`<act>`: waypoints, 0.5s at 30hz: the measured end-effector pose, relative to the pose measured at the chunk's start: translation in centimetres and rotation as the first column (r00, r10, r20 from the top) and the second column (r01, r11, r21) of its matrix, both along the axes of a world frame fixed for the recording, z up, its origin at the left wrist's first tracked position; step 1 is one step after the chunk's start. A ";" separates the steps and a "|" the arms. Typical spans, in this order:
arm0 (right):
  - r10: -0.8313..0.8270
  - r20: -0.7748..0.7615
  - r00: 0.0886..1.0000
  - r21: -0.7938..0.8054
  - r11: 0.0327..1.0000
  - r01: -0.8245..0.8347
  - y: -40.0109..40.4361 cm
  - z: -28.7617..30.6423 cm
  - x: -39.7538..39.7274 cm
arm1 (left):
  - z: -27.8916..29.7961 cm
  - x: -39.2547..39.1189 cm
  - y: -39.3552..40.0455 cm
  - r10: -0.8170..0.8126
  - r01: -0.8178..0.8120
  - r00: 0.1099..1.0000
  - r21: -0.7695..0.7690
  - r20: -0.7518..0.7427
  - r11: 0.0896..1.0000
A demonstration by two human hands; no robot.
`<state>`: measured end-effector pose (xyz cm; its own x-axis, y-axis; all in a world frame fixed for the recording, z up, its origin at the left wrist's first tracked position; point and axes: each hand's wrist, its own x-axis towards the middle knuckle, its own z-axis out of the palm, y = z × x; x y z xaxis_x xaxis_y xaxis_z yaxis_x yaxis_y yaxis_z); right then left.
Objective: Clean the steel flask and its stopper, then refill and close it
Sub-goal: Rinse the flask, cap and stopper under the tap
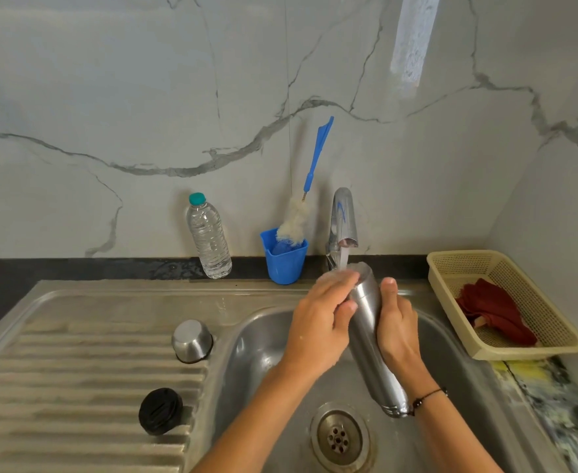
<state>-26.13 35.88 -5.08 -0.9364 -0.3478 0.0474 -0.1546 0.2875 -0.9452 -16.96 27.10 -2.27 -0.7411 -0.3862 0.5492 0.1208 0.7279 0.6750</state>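
Over the sink [256, 339], both hands grip the steel flask [371, 332], tilted with its mouth under the running tap [342, 220] at twelve o'clock: left hand [321, 319] curled near the mouth, right hand [398, 327] wrapped mid-body. At nine o'clock, the black stopper [160, 411] and steel cup [192, 340] rest on the drainboard.

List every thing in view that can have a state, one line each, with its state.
Flask: open, tilted under the stream, held by both hands.
Tap: running.
Stopper: off, lying on the drainboard.
Steel cup: upside down on the drainboard.
Water bottle: capped, upright.
Brush: standing in the blue cup.
Red cloth: crumpled in the basket.
Left hand: fingers near the flask's mouth.
Right hand: gripping the body.
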 end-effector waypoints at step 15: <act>-0.037 -0.020 0.999 0.004 0.999 0.037 0.2 0.8 0.2 | 5.2 -1.5 -2.0 -0.173 0.157 0.816 0.076 0.551 0.985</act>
<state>-25.92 36.06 -4.25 -0.9474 -0.3133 0.0646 -0.1624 0.2972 -0.9409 -18.50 25.07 2.97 -0.9709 -0.2389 0.0184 -0.1624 0.7126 0.6825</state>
